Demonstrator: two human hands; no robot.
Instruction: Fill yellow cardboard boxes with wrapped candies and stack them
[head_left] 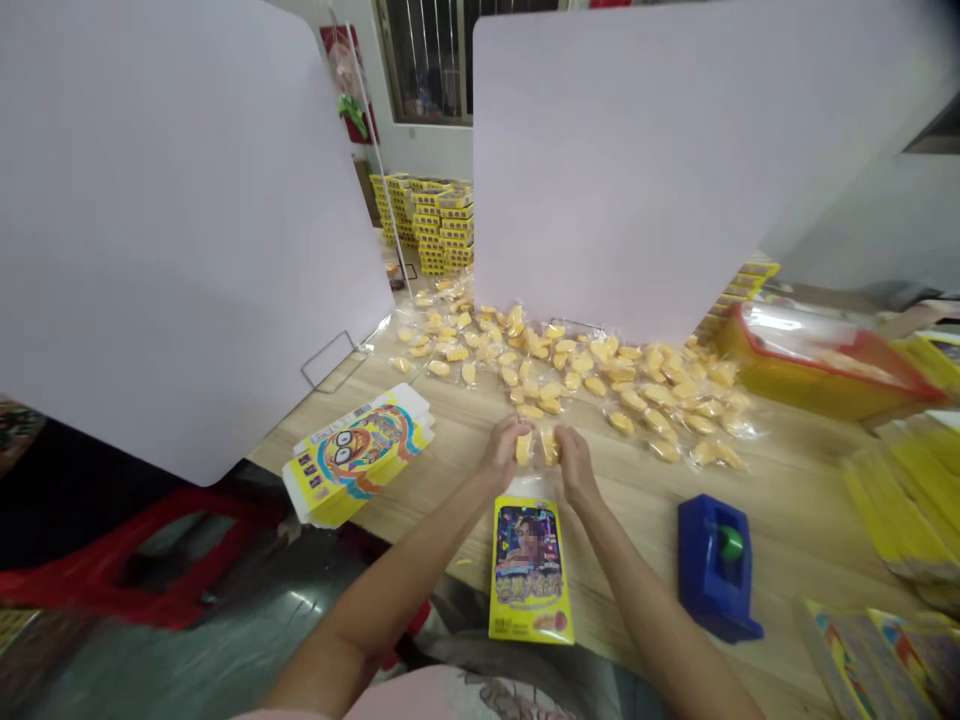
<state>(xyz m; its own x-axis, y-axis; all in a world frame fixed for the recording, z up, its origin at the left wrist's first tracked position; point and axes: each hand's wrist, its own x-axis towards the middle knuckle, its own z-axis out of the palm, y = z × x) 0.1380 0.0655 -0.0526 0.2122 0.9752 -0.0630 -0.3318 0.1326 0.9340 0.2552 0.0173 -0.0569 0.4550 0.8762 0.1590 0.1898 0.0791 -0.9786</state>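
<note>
The left hand [504,450] and the right hand [576,465] are both half closed, and they are held close together. A clear-wrapped yellow piece [523,448] is gripped by the left hand, and a second wrapped piece [551,446] by the right hand; because of the poor view, it cannot be said surely if one wrapper joins them. Just below the hands, a yellow printed box [531,570] is lying on the wooden table [780,500]. To the right, a blue tape dispenser [716,568] is placed, and to the left, a flattened yellow carton [358,458] is seen. Further ahead, many loose wrapped pieces [570,370] are spread between two white boards [660,165]. A red-rimmed yellow crate [817,365] is standing at the right, and stacked yellow boxes [427,225] are seen far behind, near a barred window [427,60].
</note>
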